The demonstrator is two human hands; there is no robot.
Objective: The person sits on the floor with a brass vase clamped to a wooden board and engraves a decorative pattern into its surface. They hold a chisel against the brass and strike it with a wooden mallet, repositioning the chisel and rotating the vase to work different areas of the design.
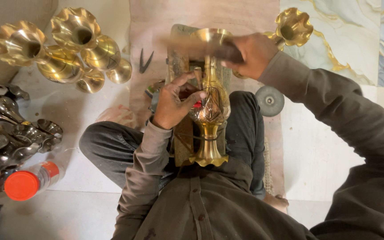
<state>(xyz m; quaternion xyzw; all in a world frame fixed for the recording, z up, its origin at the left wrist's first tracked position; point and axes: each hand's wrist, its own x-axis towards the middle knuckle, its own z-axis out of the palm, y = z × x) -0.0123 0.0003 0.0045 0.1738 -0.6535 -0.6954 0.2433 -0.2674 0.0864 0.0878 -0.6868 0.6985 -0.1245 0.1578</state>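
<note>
A brass vase (210, 113) with an engraved belly lies lengthwise on a wooden block (179, 62) across my lap, its foot toward my body. My left hand (174, 102) pinches a short metal punch (198, 76) and holds its tip against the vase's body. Above the vase's mouth, my right hand (253, 53) grips a dark-handled hammer (205, 46). The hammer is blurred by motion, so its head is hard to make out.
Several polished brass vases (67, 44) lie at the upper left and one more brass vase (293, 26) at the upper right. Dark unpolished metal pieces (10, 133) pile at the left. A plastic bottle with an orange cap (25, 183), a grey disc (270, 101) and small black tweezers (145, 62) lie on the floor.
</note>
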